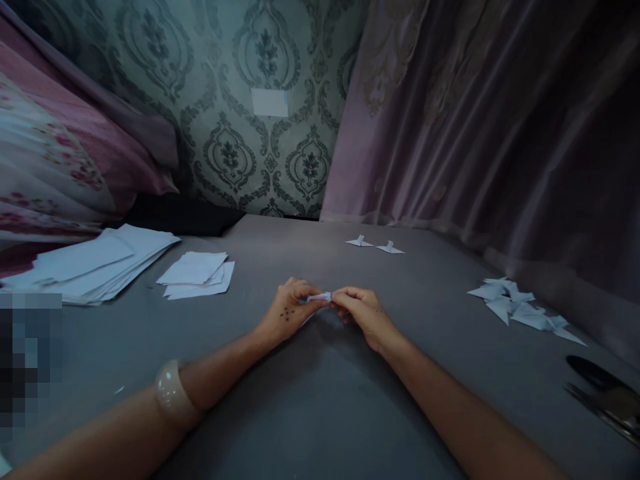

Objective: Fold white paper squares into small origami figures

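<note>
A small piece of folded white paper (320, 297) is pinched between both hands above the grey tabletop (310, 400). My left hand (293, 307) closes thumb and fingers on its left part. At the right end, my right hand (361, 308) grips it between thumb and forefinger. Much of the paper is covered by the fingers, so its full shape does not show. Beyond the hands, two folded paper birds (360, 241) stand on the table, and a cluster of several more paper birds (515, 303) lies to the right.
A large stack of white sheets (115, 260) lies at the left, with a smaller pile of cut paper squares (197, 273) beside it. Dark-handled scissors (600, 380) rest at the right edge. Pink curtains (400, 120) hang on both sides of the patterned wall (270, 160).
</note>
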{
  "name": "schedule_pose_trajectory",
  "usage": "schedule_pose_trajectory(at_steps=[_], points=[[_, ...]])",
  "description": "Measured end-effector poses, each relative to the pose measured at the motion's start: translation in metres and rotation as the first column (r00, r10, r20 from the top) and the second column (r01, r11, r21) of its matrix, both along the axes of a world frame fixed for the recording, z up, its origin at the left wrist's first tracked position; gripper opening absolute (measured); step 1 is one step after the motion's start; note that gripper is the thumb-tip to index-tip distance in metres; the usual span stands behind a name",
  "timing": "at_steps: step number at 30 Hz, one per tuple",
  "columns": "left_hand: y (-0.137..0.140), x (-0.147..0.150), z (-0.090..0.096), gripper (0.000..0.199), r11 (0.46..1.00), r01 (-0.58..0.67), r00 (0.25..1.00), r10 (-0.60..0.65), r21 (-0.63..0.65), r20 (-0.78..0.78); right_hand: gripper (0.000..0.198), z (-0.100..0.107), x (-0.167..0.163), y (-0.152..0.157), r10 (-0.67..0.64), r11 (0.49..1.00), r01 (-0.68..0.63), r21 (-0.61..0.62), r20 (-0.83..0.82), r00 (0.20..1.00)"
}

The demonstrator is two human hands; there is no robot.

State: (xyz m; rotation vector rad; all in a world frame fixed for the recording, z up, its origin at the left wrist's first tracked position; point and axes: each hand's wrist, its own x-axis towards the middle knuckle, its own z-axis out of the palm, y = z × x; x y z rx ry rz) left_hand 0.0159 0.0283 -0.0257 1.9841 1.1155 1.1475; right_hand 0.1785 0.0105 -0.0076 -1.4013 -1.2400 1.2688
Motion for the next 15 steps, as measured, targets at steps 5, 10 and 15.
schedule_pose_trajectory(at_steps=[5, 10, 15], points=[[-0.0004, -0.0010, 0.0022, 0.010, 0.997, 0.070, 0.997, -0.069, 0.029, -0.016, 0.014, 0.0021, 0.0044, 0.0017, 0.034, 0.980, -0.055, -0.192, -0.110, 0.993], [-0.0001, -0.0019, -0.0003, 0.012, 0.992, 0.116, 0.992, -0.114, 0.045, -0.049, 0.008, 0.0021, 0.0087, 0.0041, 0.057, 0.963, -0.095, -0.254, -0.151, 0.987], [0.0003, -0.0023, -0.0005, 0.010, 0.988, 0.068, 0.995, -0.058, 0.138, -0.079, 0.007, 0.0023, 0.0081, 0.0053, 0.000, 0.956, -0.067, -0.285, -0.227, 0.974]])
